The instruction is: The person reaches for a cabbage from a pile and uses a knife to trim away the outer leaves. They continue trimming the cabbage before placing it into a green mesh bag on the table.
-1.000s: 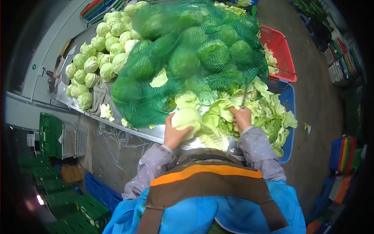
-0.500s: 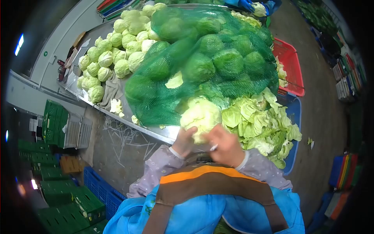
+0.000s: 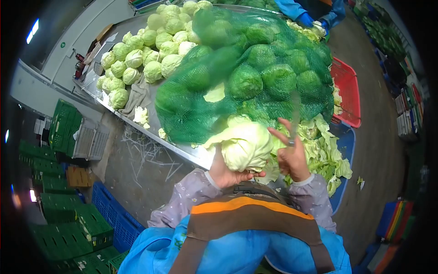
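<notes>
A pale green cabbage (image 3: 246, 148) with a loose outer leaf rests in my left hand (image 3: 224, 172), whose fingers curl under it. Just right of the cabbage is my right hand (image 3: 293, 160), with two fingers stretched out and the others curled round a knife (image 3: 295, 112). The knife's blade is smeared and points up, away from me. Loose leaves (image 3: 326, 155) lie heaped behind and beside my right hand. Beyond the cabbage, a green net (image 3: 196, 86) full of cabbages lies on the metal table (image 3: 175, 153).
Bare cabbages (image 3: 153, 71) are piled at the table's back left, near a grey cloth (image 3: 137, 97). A red crate (image 3: 349, 89) and blue crate (image 3: 346, 141) stand at the right. A co-worker's blue-gloved hands (image 3: 315, 23) hold a cabbage. Green crates (image 3: 64, 228) stand lower left.
My right hand has moved right and up, off the cabbage, and its fingers have spread. My left hand now supports the cabbage from below. The view has shifted slightly.
</notes>
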`<state>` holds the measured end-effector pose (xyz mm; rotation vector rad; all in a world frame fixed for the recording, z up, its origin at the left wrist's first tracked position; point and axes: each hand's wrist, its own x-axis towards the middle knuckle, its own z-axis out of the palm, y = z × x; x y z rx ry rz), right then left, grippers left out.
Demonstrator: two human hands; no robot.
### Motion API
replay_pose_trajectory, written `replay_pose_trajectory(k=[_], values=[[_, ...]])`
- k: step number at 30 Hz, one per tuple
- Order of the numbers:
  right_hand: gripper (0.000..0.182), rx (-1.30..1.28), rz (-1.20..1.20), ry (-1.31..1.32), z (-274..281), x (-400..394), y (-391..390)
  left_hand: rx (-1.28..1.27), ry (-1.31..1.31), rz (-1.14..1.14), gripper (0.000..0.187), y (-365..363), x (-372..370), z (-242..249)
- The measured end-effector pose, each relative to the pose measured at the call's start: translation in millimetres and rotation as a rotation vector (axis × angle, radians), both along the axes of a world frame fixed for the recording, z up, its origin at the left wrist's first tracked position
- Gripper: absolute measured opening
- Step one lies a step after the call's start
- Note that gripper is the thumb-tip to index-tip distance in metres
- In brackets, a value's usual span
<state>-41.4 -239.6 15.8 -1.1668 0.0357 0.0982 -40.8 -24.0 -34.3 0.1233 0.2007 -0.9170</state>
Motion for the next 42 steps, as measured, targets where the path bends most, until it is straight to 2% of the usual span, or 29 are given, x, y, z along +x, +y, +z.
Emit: replay_pose_trajectory(k=[1,2,3,4,6,8,10,11,12,14,15,16,18,19,21,22,24,25,26,28,30,32,35,37,38,39,42], values=[[0.073,-0.019,0.135,0.032,-9.6,1.2,4.1,-0.004,0.002,-0.005,0.095,-1.5,-0.6,5.8],[0.077,-0.038,0.272,0.064,-14.3,2.1,4.7,0.167,-0.142,-0.095,0.094,-1.5,-2.4,15.4],[0.086,0.101,0.321,0.131,-13.4,5.5,-0.1,0.337,-0.287,-0.182,0.094,-0.8,-3.7,25.2],[0.086,0.093,0.320,0.129,-19.2,7.4,-0.8,0.330,-0.291,-0.181,0.094,-0.3,-4.2,32.7],[0.093,0.122,0.274,-0.238,-41.6,9.0,-1.8,0.170,-0.172,-0.112,0.093,2.1,-5.6,41.3],[0.097,0.019,0.297,-0.279,-46.1,8.4,-15.0,0.045,-0.196,-0.136,0.095,3.6,-2.6,49.1],[0.094,0.053,0.322,-0.510,-38.0,10.5,-14.7,0.402,-0.449,-0.113,0.091,-2.8,-7.5,79.5],[0.087,0.061,0.316,-0.475,-32.6,6.4,-17.9,0.453,-0.498,0.040,0.090,-2.5,-12.1,51.2],[0.087,0.055,0.337,-0.482,-32.5,4.6,-19.9,0.449,-0.503,0.063,0.090,-5.1,-11.4,48.8],[0.082,0.176,0.313,-0.148,-38.8,3.7,-25.7,0.681,-0.746,0.175,0.097,-11.7,-5.8,49.2],[0.080,0.189,0.305,0.085,-60.4,10.3,-32.5,0.687,-0.735,0.206,0.101,-12.5,-4.1,46.0],[0.082,0.137,0.301,0.056,-61.4,13.1,-29.9,0.700,-0.737,0.277,0.101,-12.9,-5.3,40.4],[0.091,0.166,0.397,-0.484,-43.9,23.2,-9.8,0.715,-0.570,0.232,0.096,-7.7,-6.6,27.5],[0.091,0.193,0.466,-0.515,-41.7,30.8,-2.1,0.749,-0.579,0.307,0.096,-5.7,-6.9,23.1],[0.096,0.069,0.392,-0.156,-38.6,37.7,16.8,0.310,-0.162,0.313,0.081,3.2,-5.0,18.0],[0.096,0.088,0.414,-0.174,-28.3,41.8,29.1,0.330,-0.176,0.337,0.081,20.1,1.3,20.9],[0.089,0.091,0.387,0.015,-3.6,47.7,48.7,0.245,-0.059,0.357,0.073,51.2,14.9,26.1],[0.074,-0.013,0.338,-0.077,5.6,52.1,61.1,0.369,0.001,0.494,0.074,67.3,27.2,31.1],[0.074,-0.007,0.338,-0.092,8.7,58.5,63.3,0.200,-0.045,0.571,0.073,95.9,44.1,15.3],[0.061,-0.180,0.324,0.184,0.3,68.7,55.0,0.182,-0.178,0.680,0.069,157.5,79.7,14.1],[0.045,-0.183,0.141,0.160,-20.9,71.4,64.2,0.200,-0.137,0.787,0.068,219.9,112.5,18.5],[0.029,-0.215,0.164,0.165,-31.4,64.5,74.0,0.409,-0.127,0.879,0.068,281.3,145.7,8.4],[0.027,-0.293,0.222,0.228,-61.4,59.3,87.8,0.598,-0.095,0.876,0.074,365.3,188.6,-2.9],[0.029,-0.377,0.150,0.265,-83.8,54.6,100.4,0.667,-0.071,0.846,0.078,412.7,224.4,-16.7],[0.032,-0.459,0.099,0.312,-94.1,54.7,107.0,0.792,-0.030,0.895,0.082,433.9,244.5,-19.1],[0.029,-0.441,0.029,0.334,-89.1,53.0,118.7,0.917,0.009,0.941,0.086,450.5,264.1,-16.4],[0.024,-0.540,-0.043,0.433,-56.5,55.4,154.9,0.954,-0.085,0.971,0.091,484.4,322.1,9.0]])
